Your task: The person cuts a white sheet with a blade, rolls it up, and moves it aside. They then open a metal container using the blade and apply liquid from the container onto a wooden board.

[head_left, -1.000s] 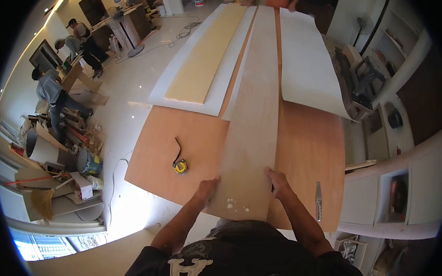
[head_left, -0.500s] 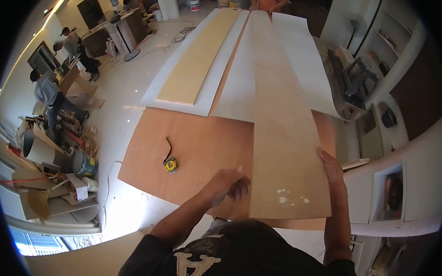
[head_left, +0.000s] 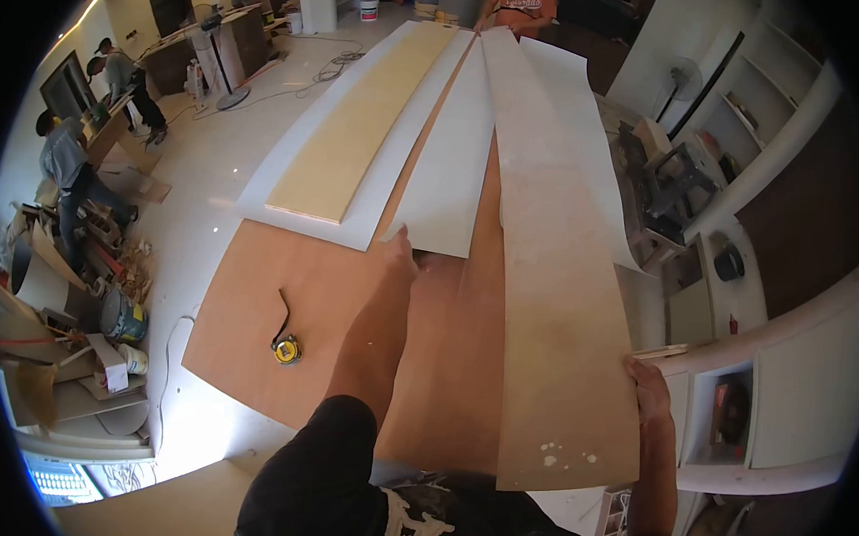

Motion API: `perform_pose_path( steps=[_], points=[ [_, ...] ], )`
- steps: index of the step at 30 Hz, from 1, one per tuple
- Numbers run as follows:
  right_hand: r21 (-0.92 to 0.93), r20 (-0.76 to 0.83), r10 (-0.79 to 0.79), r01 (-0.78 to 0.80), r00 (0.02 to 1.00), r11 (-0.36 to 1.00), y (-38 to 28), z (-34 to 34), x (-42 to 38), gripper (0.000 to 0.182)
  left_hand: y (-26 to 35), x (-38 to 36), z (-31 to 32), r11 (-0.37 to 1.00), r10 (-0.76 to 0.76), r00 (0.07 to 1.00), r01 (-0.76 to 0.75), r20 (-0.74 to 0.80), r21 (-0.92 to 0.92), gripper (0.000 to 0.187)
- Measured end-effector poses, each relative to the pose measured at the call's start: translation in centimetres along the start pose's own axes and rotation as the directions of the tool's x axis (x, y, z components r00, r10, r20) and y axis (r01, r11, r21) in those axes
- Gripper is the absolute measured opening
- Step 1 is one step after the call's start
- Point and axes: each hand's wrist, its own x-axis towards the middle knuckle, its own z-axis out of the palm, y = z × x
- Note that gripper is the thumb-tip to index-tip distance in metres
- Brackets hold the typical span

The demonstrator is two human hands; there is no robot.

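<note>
My right hand (head_left: 649, 388) grips the right edge of a long, thin tan strip (head_left: 566, 322), which has white spots near its near end. My left hand (head_left: 406, 253) reaches forward to the near-left corner of a narrow white sheet (head_left: 443, 187), its fingers closed at the edge and partly hidden. Underneath lies a large orange-brown board (head_left: 343, 274). On it rests a yellow and black tape measure (head_left: 287, 349), left of my left arm. A pale yellow plank (head_left: 364, 131) lies on another white sheet (head_left: 364, 229) farther left.
A person in an orange shirt (head_left: 523, 2) stands at the far end, hands near the strips. Two people work at the left beside scrap wood and a bucket (head_left: 124, 315). A floor fan (head_left: 223, 58) and cables are beyond. Shelving (head_left: 758, 91) lines the right.
My left hand has moved forward from beside the tan strip to the narrow white sheet. The tan strip has shifted right, uncovering more of that sheet and board; my right hand stays on its edge.
</note>
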Motion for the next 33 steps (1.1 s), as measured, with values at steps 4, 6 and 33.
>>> perform_pose_path(
  steps=[4,6,33],
  points=[
    [0.069,-0.003,-0.022,0.022,1.000,0.997,2.1,0.0,1.3,0.037,0.7,-6.0,1.4,0.930,0.127,0.987,-0.083,-0.101,0.358,0.044],
    [0.067,0.005,-0.013,0.013,1.000,0.998,2.3,0.4,1.8,0.035,-0.7,-7.3,-0.8,0.900,0.173,0.985,-0.147,-0.025,0.410,0.045],
    [0.144,0.058,0.099,-0.107,0.993,0.984,20.7,2.7,6.2,0.020,-13.1,-77.0,-21.0,-0.503,0.859,0.158,0.079,0.488,0.860,0.023]
  ],
)
